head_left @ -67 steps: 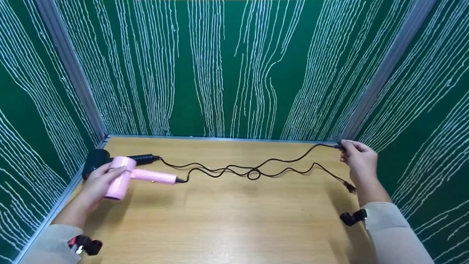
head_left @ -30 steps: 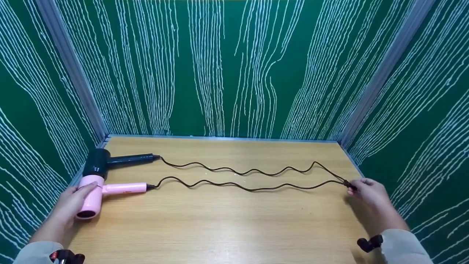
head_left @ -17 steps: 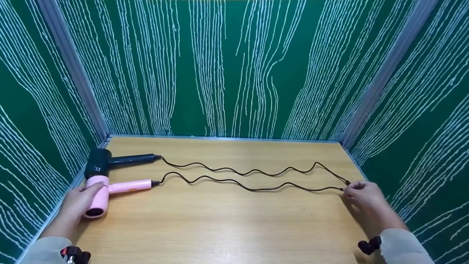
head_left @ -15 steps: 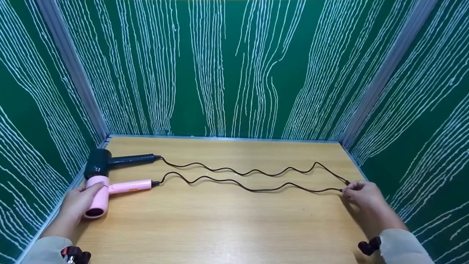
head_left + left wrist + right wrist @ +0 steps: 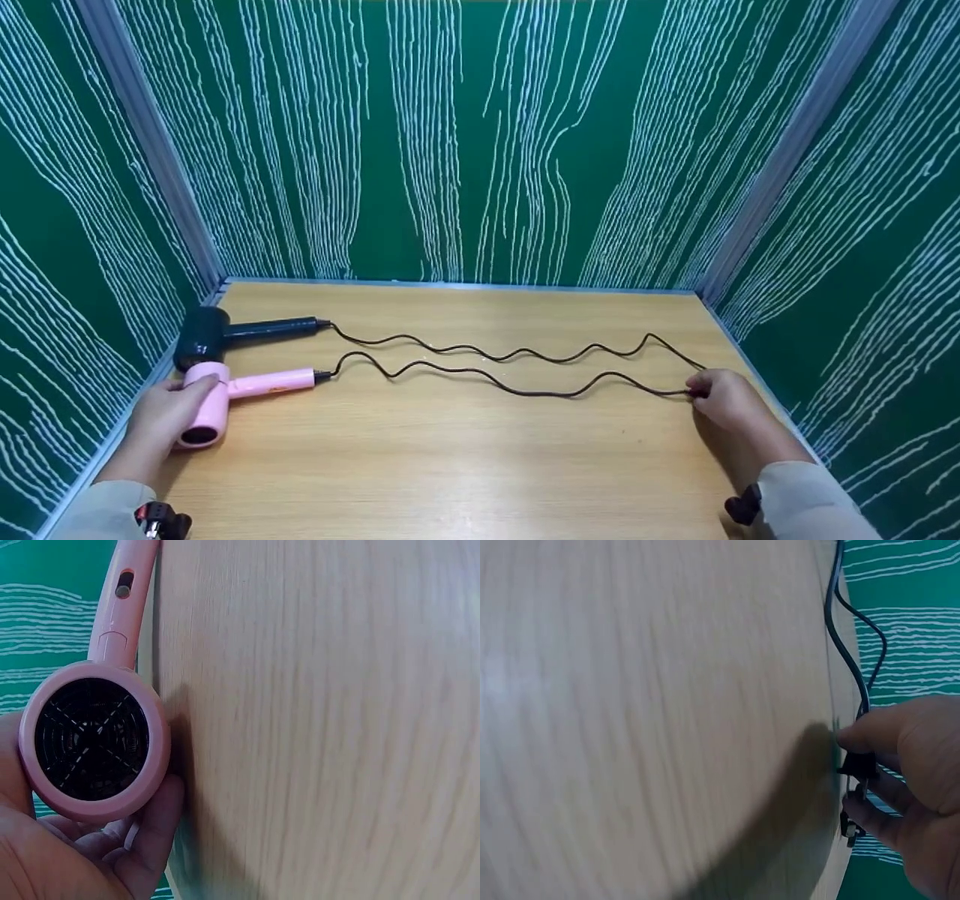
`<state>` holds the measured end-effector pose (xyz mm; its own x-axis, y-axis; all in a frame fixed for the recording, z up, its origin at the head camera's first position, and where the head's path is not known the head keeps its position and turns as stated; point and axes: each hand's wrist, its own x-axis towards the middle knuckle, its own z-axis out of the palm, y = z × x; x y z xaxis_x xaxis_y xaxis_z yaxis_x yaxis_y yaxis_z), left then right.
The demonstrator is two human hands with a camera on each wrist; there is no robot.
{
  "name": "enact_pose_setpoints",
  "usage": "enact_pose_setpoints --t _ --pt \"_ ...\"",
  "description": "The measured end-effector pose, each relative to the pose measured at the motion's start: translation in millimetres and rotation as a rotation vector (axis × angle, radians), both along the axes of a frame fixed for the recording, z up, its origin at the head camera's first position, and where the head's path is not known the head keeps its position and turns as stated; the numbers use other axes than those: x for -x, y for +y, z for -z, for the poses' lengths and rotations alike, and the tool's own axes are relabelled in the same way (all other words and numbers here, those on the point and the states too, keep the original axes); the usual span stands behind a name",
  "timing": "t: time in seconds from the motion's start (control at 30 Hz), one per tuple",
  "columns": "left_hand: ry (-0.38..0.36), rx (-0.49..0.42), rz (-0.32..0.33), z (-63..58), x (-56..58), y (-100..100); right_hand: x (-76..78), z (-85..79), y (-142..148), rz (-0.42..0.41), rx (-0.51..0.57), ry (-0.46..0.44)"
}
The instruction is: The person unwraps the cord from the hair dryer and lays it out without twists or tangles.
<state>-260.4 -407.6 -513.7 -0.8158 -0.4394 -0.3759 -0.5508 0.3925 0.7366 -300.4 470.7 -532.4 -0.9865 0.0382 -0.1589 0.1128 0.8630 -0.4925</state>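
On the table's left side lies a pink hair dryer (image 5: 270, 383), its handle pointing right. My left hand (image 5: 161, 420) grips its barrel, thumb on top; the left wrist view shows fingers curled under the round grille end (image 5: 93, 741). The pink dryer's black cord (image 5: 525, 394) runs in waves to my right hand (image 5: 727, 401) at the right edge. There my right fingers pinch its black plug (image 5: 859, 765). Behind the pink dryer, and close against its barrel, rests a dark hair dryer (image 5: 201, 334). Its plug (image 5: 851, 829) shows just past my fingertips in the right wrist view.
The dark dryer's wavy cord (image 5: 525, 351) lies behind the pink one's, roughly parallel. A wooden table (image 5: 450, 465) is enclosed on three sides by green panels (image 5: 420, 150) with white lines. Grey posts (image 5: 739, 225) stand at the back corners.
The pink dryer has come down from over the dark one to the table in front of it. My right hand brought its plug forward, uncrossing the cords, then shifted slightly left.
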Motion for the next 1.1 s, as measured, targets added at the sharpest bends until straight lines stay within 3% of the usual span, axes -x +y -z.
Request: enact_pose_setpoints --t 0.23,0.43,0.7,1.1 --pt "-0.007 0.021 0.003 -2.0 -0.7 -2 -0.3 -1.5 -2 -0.033 -0.104 -0.03" --pt "-0.027 0.037 0.011 -3.3 -0.2 -4 -0.5 -3.3 -2 -0.088 -0.104 -0.042" --pt "-0.021 0.062 0.062 -3.8 5.4 -5 2.5 -3.5 1 -0.188 -0.117 0.017" --pt "-0.061 0.104 0.054 -19.1 4.9 -2 1.8 -12.5 -4 -0.167 -0.06 -0.055"
